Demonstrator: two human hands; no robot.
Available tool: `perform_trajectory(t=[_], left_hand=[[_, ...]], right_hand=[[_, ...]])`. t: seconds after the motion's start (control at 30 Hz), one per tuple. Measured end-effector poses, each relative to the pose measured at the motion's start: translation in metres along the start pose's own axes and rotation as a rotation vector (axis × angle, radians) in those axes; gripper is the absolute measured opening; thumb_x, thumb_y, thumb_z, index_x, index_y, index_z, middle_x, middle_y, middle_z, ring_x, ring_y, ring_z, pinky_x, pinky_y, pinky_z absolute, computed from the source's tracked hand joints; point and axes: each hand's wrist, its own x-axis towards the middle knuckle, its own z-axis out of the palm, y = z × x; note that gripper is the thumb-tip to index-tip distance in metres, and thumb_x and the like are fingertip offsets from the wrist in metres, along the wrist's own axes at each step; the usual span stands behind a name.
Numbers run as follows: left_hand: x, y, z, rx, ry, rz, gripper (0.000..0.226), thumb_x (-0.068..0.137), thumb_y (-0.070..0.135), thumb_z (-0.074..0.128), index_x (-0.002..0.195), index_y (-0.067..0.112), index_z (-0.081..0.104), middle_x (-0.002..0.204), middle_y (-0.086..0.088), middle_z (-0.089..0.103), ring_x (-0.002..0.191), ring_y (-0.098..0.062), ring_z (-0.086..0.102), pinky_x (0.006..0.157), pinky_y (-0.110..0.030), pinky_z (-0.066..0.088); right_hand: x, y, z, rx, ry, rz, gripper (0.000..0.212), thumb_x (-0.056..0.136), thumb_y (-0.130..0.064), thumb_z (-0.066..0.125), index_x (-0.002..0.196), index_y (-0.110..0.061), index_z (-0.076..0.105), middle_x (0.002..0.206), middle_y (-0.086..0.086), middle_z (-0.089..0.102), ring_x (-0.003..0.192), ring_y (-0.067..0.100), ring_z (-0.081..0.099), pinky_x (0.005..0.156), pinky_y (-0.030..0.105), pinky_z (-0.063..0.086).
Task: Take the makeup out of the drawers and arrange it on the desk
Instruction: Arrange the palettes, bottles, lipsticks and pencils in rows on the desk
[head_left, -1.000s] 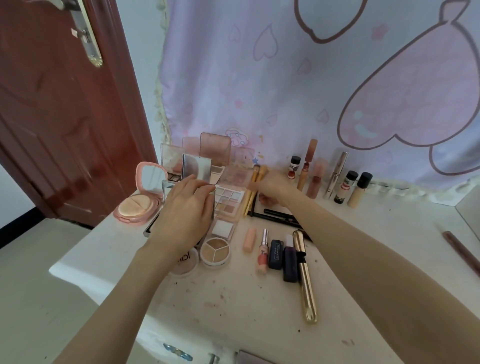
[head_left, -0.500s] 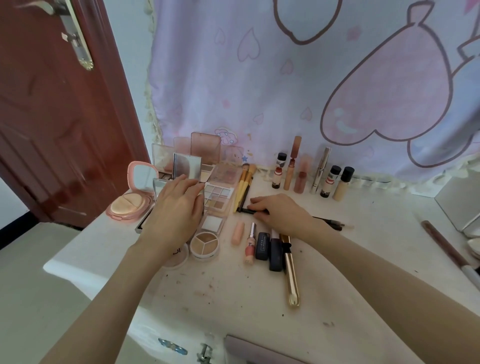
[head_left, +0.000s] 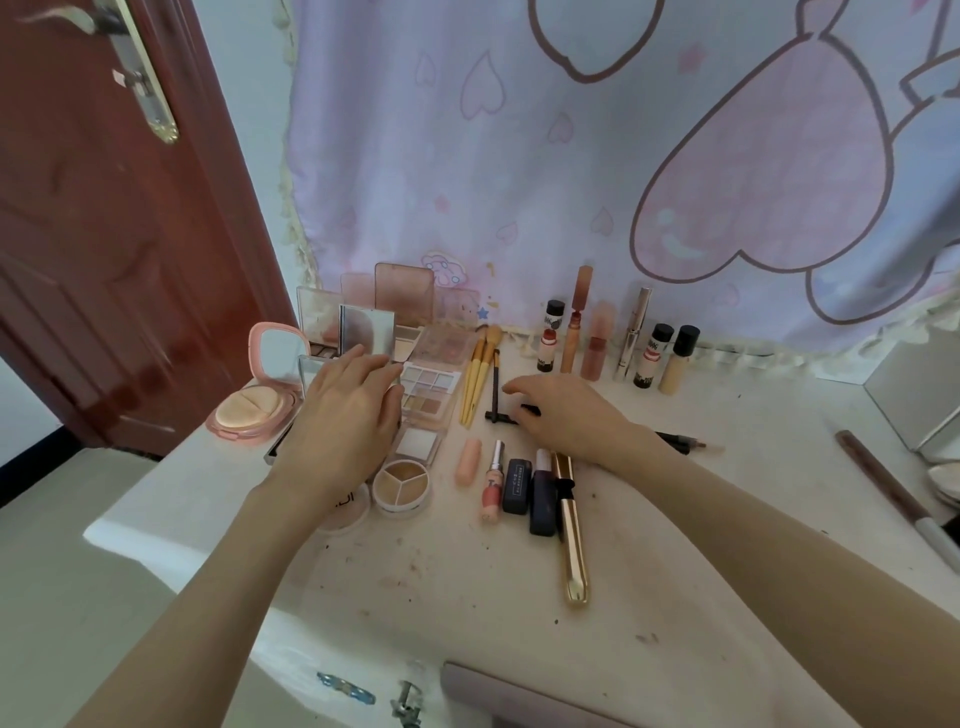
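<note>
— What's at the far left of the desk (head_left: 675, 597)?

— I see a pink round compact (head_left: 254, 402) lying open, mirror lid up, near the left edge. Just right of it my left hand (head_left: 345, 421) lies palm down over a cluster of open palettes; its fingers are fairly straight and rest on the silver mirrored palette (head_left: 363, 332), not curled round anything. Below the wrist sits a three-part round concealer pot (head_left: 401, 480).

— And past the hand?

— An eyeshadow palette (head_left: 428, 389) with pale squares, then two yellow-handled brushes (head_left: 475, 382) lying side by side, and a thin black brush (head_left: 496, 384) just beside them.

— The right hand?

— My right hand (head_left: 569, 415) is down on the desk over a small black stick (head_left: 504, 415) that lies crosswise. The fingers are bent over it, but I cannot tell whether they actually pinch it. In front of the hand a row of lipsticks lies, with a long gold tube (head_left: 571, 540) reaching toward me.

— Further right?

— Bottles and tubes stand along the curtain (head_left: 571, 156); two black-capped bottles (head_left: 670, 358) end that row.
</note>
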Motion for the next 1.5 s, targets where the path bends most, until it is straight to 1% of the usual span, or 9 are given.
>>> perform_trajectory(t=[0.13, 0.2, 0.3, 0.5, 0.77, 1.07, 1.27, 1.37, 1.5], left_hand=[[-0.001, 0.0, 0.0, 0.005, -0.006, 0.01, 0.033, 0.095, 0.012, 0.045, 0.125, 0.002, 0.055, 0.129, -0.015, 0.054, 0.131, -0.033, 0.036, 0.108, -0.041, 0.025], [-0.001, -0.001, -0.001, 0.003, -0.006, 0.008, 0.034, 0.095, 0.012, 0.045, 0.125, 0.002, 0.055, 0.129, -0.015, 0.054, 0.131, -0.033, 0.035, 0.108, -0.041, 0.024], [-0.001, -0.002, -0.001, 0.008, -0.009, 0.01, 0.034, 0.095, 0.012, 0.044, 0.126, 0.003, 0.054, 0.13, -0.014, 0.053, 0.131, -0.032, 0.035, 0.108, -0.041, 0.024], [0.0, -0.001, 0.003, 0.004, -0.009, 0.016, 0.034, 0.095, 0.012, 0.045, 0.126, 0.001, 0.054, 0.131, -0.015, 0.053, 0.132, -0.033, 0.035, 0.111, -0.047, 0.024], [-0.007, 0.04, 0.017, -0.046, 0.008, 0.141, 0.044, 0.093, 0.017, 0.047, 0.137, 0.01, 0.041, 0.141, -0.011, 0.042, 0.136, -0.029, 0.028, 0.112, -0.051, 0.019], [-0.016, 0.154, 0.063, -0.18, -0.137, 0.325, 0.048, 0.098, 0.028, 0.033, 0.145, 0.022, 0.022, 0.153, 0.003, 0.02, 0.142, -0.013, 0.006, 0.115, -0.028, -0.003], [-0.031, 0.224, 0.092, -0.291, -0.19, 0.47, 0.046, 0.099, 0.026, 0.033, 0.144, 0.018, 0.027, 0.152, -0.001, 0.023, 0.142, -0.015, 0.009, 0.112, -0.022, -0.001], [-0.041, 0.243, 0.104, -0.321, -0.204, 0.501, 0.044, 0.099, 0.024, 0.033, 0.142, 0.017, 0.031, 0.151, -0.001, 0.026, 0.142, -0.014, 0.011, 0.112, -0.021, -0.002], [-0.046, 0.249, 0.116, -0.273, -0.203, 0.502, 0.042, 0.099, 0.025, 0.028, 0.14, 0.017, 0.036, 0.15, 0.001, 0.028, 0.142, -0.014, 0.01, 0.111, -0.02, -0.01]], right_hand=[[0.005, -0.01, 0.007, 0.0, -0.088, -0.048, 0.033, 0.098, -0.026, 0.038, 0.121, -0.01, 0.057, 0.114, 0.007, 0.06, 0.104, 0.025, 0.056, 0.087, 0.038, 0.046], [0.005, -0.011, 0.01, -0.012, -0.106, -0.086, 0.034, 0.099, -0.024, 0.037, 0.12, -0.008, 0.057, 0.121, 0.007, 0.059, 0.112, 0.025, 0.05, 0.093, 0.039, 0.043], [0.003, -0.011, 0.011, -0.01, -0.124, -0.089, 0.042, 0.1, -0.027, 0.034, 0.139, -0.015, 0.042, 0.146, 0.004, 0.04, 0.132, 0.021, 0.036, 0.109, 0.035, 0.03], [-0.001, -0.005, 0.003, 0.041, -0.151, -0.043, 0.042, 0.102, -0.029, 0.031, 0.141, -0.016, 0.04, 0.152, 0.0, 0.031, 0.136, 0.018, 0.033, 0.11, 0.028, 0.023], [-0.04, 0.012, -0.011, 0.141, 0.039, 0.039, 0.043, 0.099, -0.03, 0.04, 0.141, -0.021, 0.039, 0.151, -0.003, 0.033, 0.137, 0.013, 0.03, 0.11, 0.025, 0.021], [-0.145, 0.095, -0.033, -0.006, 0.352, 0.403, 0.039, 0.098, -0.027, 0.042, 0.134, -0.014, 0.047, 0.139, 0.002, 0.048, 0.128, 0.019, 0.041, 0.107, 0.028, 0.027], [-0.176, 0.139, -0.042, -0.193, 0.262, 0.676, 0.038, 0.096, -0.017, 0.039, 0.131, -0.003, 0.043, 0.129, 0.014, 0.049, 0.118, 0.03, 0.044, 0.098, 0.035, 0.033], [-0.176, 0.149, -0.048, -0.266, 0.151, 0.729, 0.048, 0.094, -0.011, 0.04, 0.142, -0.011, 0.033, 0.123, 0.013, 0.05, 0.113, 0.03, 0.048, 0.089, 0.034, 0.04], [-0.169, 0.154, -0.05, -0.277, 0.142, 0.7, 0.051, 0.09, -0.003, 0.041, 0.14, -0.012, 0.037, 0.12, 0.015, 0.049, 0.111, 0.031, 0.047, 0.086, 0.034, 0.042]])
